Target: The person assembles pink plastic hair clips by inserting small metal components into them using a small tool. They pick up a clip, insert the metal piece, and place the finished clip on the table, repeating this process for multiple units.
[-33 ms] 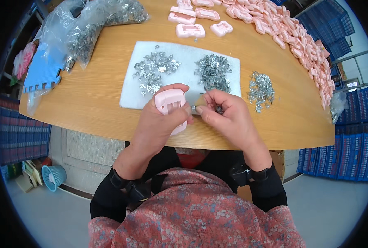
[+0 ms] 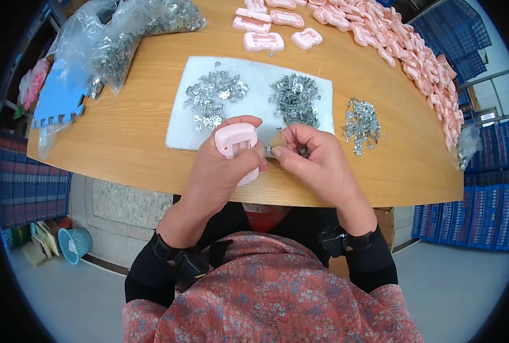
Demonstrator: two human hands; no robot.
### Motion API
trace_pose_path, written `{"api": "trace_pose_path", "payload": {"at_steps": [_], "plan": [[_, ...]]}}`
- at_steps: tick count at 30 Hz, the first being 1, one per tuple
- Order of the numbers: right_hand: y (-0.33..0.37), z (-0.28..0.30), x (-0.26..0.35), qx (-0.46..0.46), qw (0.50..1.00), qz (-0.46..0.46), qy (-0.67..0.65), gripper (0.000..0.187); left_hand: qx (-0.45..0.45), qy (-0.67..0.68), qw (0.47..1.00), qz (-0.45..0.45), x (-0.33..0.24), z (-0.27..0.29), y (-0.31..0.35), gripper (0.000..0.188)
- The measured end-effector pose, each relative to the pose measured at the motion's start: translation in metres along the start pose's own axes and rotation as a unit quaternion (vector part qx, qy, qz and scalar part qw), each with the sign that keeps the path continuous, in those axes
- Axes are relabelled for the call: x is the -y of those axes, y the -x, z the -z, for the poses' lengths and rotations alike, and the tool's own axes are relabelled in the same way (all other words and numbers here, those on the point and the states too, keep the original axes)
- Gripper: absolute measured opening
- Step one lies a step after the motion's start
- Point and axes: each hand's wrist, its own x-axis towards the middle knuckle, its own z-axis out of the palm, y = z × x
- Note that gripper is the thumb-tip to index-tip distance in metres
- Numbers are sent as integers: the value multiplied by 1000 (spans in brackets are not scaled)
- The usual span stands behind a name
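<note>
Pink casing sits tilted in the left hand above the near edge of the table, thumb and fingers wrapped around it, presumably for steadiness. Just right, the right hand pinches narrowly at a small metal piece, likely for fine control; dark bits rest inside its curled fingers. Farther, a white pad bears left and right metal heaps, probably for easy reach. Pink shells lie beyond.
</note>
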Motion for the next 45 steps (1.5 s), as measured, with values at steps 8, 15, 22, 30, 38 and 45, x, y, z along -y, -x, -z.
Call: {"api": "trace_pose_path", "payload": {"at_steps": [8,15,22,30,38,45], "plan": [[3,-3,-9,-35,994,17,-100,12,63,150,977,140,-4,1,0,38],[-3,-15,3,-66,978,173,92,11,85,220,946,222,-3,2,1,57],[-2,-18,-1,-75,951,227,194,12,68,190,951,233,-3,-5,1,55],[2,-16,3,-67,952,204,216,10,51,173,955,234,2,-4,-1,54],[7,-14,4,-57,964,168,199,11,66,162,952,250,10,-6,-2,55],[11,-5,3,-30,998,8,-47,18,129,140,956,223,7,-4,1,53]]}}
